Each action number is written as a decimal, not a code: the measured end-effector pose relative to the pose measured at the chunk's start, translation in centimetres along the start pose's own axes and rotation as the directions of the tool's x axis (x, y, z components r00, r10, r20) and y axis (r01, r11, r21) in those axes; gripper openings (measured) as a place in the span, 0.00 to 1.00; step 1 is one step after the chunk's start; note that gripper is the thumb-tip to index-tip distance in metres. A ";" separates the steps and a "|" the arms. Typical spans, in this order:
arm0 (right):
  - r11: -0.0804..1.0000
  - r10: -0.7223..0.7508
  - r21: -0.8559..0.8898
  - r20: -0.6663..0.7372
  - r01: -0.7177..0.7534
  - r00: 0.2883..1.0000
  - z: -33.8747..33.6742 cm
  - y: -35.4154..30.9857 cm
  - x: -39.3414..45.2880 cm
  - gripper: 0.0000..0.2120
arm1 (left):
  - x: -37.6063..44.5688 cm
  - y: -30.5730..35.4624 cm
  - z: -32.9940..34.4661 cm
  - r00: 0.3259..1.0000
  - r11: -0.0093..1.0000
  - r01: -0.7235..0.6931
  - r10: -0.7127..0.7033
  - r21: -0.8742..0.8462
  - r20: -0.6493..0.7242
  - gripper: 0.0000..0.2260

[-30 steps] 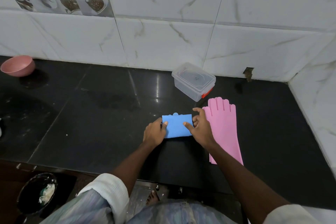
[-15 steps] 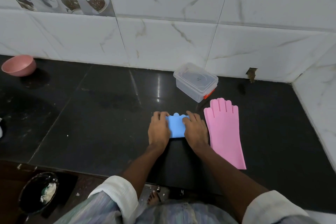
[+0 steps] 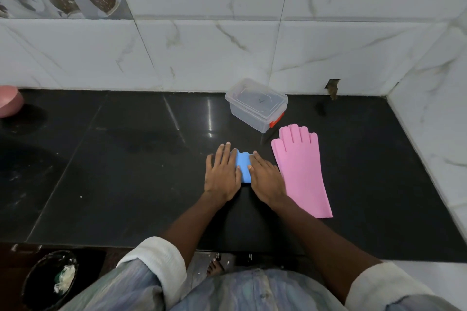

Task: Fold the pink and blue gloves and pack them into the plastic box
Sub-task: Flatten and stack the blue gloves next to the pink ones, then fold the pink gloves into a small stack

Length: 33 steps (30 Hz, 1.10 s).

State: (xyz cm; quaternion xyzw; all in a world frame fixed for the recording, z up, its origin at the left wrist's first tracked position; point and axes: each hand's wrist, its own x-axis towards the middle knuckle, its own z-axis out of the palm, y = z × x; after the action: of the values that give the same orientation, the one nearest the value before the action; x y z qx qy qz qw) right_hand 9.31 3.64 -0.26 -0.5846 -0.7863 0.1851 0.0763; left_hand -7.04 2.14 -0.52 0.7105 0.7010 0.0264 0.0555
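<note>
The folded blue glove [image 3: 243,165] lies on the black counter [image 3: 126,171], mostly covered by my hands. My left hand [image 3: 222,174] presses flat on its left side with fingers straight. My right hand [image 3: 266,179] presses flat on its right side. Only a narrow strip of blue shows between them. The pink glove [image 3: 300,169] lies flat and unfolded just right of my right hand, fingers pointing away from me. The clear plastic box [image 3: 255,105], lid on and a red latch at its near right corner, stands behind both gloves near the wall.
A pink bowl [image 3: 8,101] sits at the far left of the counter. Tiled walls close off the back and the right side. Below the counter's front edge at the left stands a dark bin [image 3: 50,283] with white scraps.
Both hands went from holding the blue glove's side edges to lying flat on top of it. They have drawn closer together, covering more of the glove.
</note>
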 end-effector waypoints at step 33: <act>-0.312 0.433 0.792 0.610 -0.525 0.664 -6.5 14.8 -7.1 0.13 | -2.0 9.7 2.3 0.890 0.840 -0.425 0.456 -0.337 0.012 0.20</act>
State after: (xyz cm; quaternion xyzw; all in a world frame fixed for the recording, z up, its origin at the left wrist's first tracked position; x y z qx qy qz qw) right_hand 26.90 1.87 0.77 -0.6044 -0.0946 0.7084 0.3520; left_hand 2.85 -0.11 -1.60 0.8340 0.5014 0.1208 0.1963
